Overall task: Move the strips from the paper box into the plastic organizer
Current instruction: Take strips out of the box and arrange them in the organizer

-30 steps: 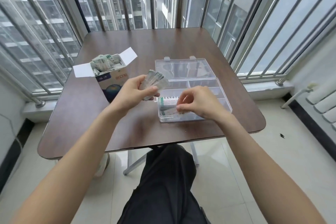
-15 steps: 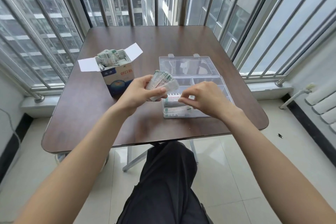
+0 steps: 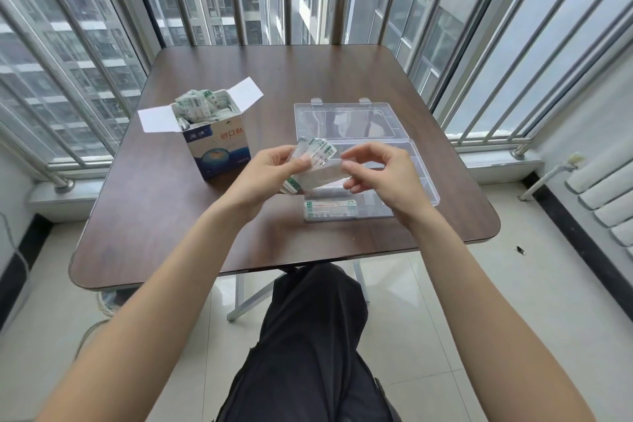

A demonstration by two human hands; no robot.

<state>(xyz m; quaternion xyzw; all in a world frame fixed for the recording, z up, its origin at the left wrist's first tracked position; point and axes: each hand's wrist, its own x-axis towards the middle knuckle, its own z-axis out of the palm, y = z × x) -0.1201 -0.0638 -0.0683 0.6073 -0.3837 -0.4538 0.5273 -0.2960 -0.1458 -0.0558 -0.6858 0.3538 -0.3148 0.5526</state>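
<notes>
An open blue and white paper box [image 3: 219, 144] stands on the left of the table, stuffed with white and green strips [image 3: 200, 106]. My left hand [image 3: 263, 175] grips a fanned bundle of strips [image 3: 313, 152] above the table. My right hand [image 3: 380, 175] pinches the right end of one strip [image 3: 323, 176] drawn from that bundle. Below the hands lies the clear plastic organizer [image 3: 423, 181] with its lid [image 3: 346, 120] folded back. A few strips [image 3: 330, 209] lie in its near left compartment.
The brown table [image 3: 171, 216] stands against barred windows on the far, left and right sides. A white radiator [image 3: 606, 195] is on the right wall. My dark-trousered leg [image 3: 308, 336] reaches under the table's near edge.
My right hand has risen from the organizer's near compartment to the bundle and taken hold of one strip. My left hand keeps holding the bundle.
</notes>
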